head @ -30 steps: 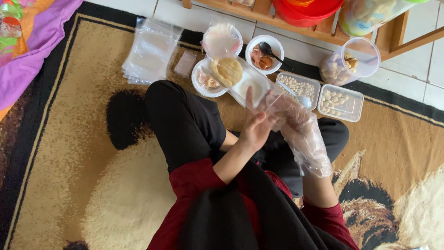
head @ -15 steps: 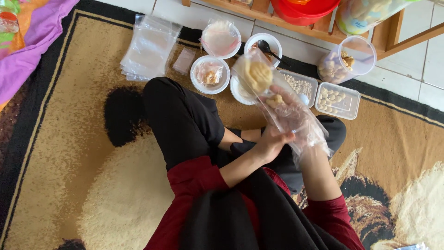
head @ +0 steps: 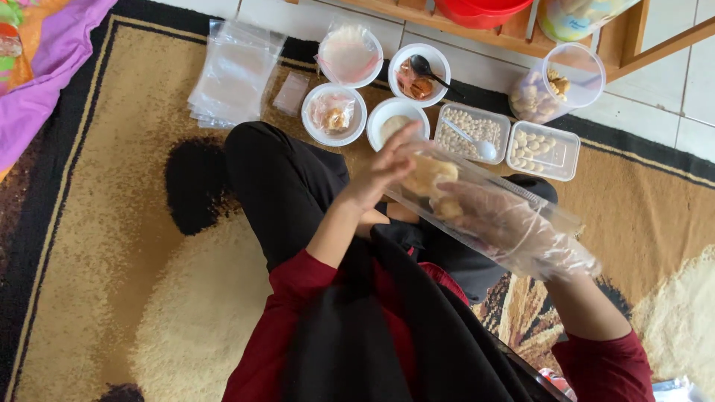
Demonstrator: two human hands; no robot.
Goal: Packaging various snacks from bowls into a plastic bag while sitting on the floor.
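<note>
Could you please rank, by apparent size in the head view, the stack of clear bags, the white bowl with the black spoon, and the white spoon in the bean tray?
1. stack of clear bags, clearly largest.
2. white bowl with the black spoon.
3. white spoon, smallest.
All lie on the floor at similar distance, so the order seems safe.

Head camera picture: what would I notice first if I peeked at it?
Probably the clear plastic bag at the centre, with the gloved right hand pushed inside it beside round tan crackers. The bare left hand pinches the bag's far end. Beyond them, white bowls and clear tubs of nuts line the rug.
</note>
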